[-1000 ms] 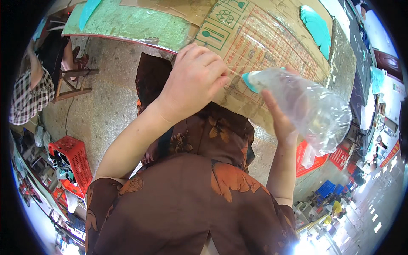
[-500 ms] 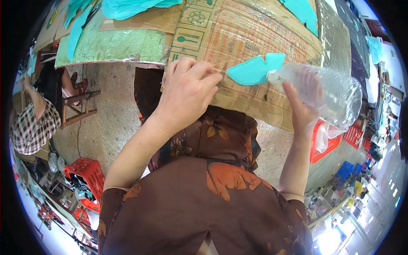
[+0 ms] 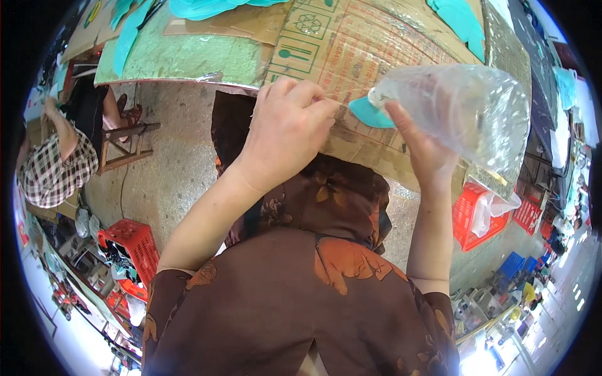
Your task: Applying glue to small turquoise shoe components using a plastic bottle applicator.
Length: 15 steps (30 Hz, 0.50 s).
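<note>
My right hand [image 3: 431,153] grips a large clear plastic bottle [image 3: 480,113], tipped on its side with its white neck end [image 3: 378,99] pointing left. Below that end, a flat teal cut-out piece [image 3: 369,113] lies on the printed cardboard [image 3: 357,145]; the bottle covers most of it. My left hand [image 3: 290,135] is closed at the cardboard's near edge, left of the teal piece, its thumb and fingers drawn together. Whatever those fingers may hold is hidden.
Stacked teal pieces [image 3: 219,7] lie at the far side, with more [image 3: 463,25] at the far right. A green board [image 3: 194,59] adjoins the cardboard. Red crates [image 3: 133,244] stand on the floor at both sides. Another person [image 3: 59,166] sits at the left by a wooden stool [image 3: 125,150].
My right hand has brought the bottle leftward, its white end now over the teal piece, covering more of it. My left hand keeps its closed pose. The whole view has shifted slightly.
</note>
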Tool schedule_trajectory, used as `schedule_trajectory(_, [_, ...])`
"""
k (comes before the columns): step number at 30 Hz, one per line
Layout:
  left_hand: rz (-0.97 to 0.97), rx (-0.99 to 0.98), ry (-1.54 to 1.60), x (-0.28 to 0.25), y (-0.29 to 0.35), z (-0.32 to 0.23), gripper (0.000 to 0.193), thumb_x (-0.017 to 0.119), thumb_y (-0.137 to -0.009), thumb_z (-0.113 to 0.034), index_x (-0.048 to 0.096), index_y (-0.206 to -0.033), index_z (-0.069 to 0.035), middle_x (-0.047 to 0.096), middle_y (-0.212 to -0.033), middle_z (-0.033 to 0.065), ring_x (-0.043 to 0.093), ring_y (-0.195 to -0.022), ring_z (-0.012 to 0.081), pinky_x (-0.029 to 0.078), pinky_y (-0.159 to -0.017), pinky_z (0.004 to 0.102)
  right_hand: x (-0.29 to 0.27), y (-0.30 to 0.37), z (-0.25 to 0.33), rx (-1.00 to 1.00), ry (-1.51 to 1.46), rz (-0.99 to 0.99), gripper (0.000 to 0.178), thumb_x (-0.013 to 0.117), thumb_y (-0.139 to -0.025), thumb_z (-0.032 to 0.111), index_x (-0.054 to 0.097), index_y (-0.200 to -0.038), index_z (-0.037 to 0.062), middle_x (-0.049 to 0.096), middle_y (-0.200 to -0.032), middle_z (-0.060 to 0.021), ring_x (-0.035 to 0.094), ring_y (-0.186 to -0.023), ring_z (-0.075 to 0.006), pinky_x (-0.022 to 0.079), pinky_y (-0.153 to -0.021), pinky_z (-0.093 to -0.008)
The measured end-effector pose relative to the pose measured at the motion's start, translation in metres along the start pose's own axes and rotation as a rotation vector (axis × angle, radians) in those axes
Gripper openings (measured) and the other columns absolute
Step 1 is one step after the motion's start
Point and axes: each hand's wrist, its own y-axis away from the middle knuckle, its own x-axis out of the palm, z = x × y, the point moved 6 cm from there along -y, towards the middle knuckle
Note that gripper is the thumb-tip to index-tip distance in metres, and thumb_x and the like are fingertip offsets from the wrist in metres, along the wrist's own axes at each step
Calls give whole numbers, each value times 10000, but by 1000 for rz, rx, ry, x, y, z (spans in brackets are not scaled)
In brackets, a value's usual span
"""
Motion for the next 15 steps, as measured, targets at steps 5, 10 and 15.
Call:
schedule_trajectory(5, [-51, -77, -30, -10, 7, 16, 160, 708, -774, -121, 716, -933, -110, 599, -945, 15, 534, -964, 246, 415, -865, 397, 19, 2, 0, -22, -175, 117, 594, 825, -770, 58, 516, -1276, 15, 590, -1270, -111, 590, -1130, -213, 483, -966, -338])
schedule_trajectory(10, [-65, -112, 12, -17, 15, 26, 148, 692, -801, -124, 713, -944, -97, 599, -943, 29, 540, -947, 258, 430, -860, 390, 5, -1, 11, 176, -144, 142, 617, 824, -771, 78, 526, -1307, 20, 625, -1192, -99, 612, -1067, -196, 500, -916, -326])
schedule_trajectory(15, [-98, -148, 49, -16, 19, 33, 126, 675, -822, -165, 722, -927, -113, 586, -932, 15, 530, -950, 242, 412, -873, 389, 5, 0, 13, 122, -12, 255, 686, 820, -758, 38, 499, -1364, 14, 631, -1146, -98, 611, -1029, -170, 520, -847, -295])
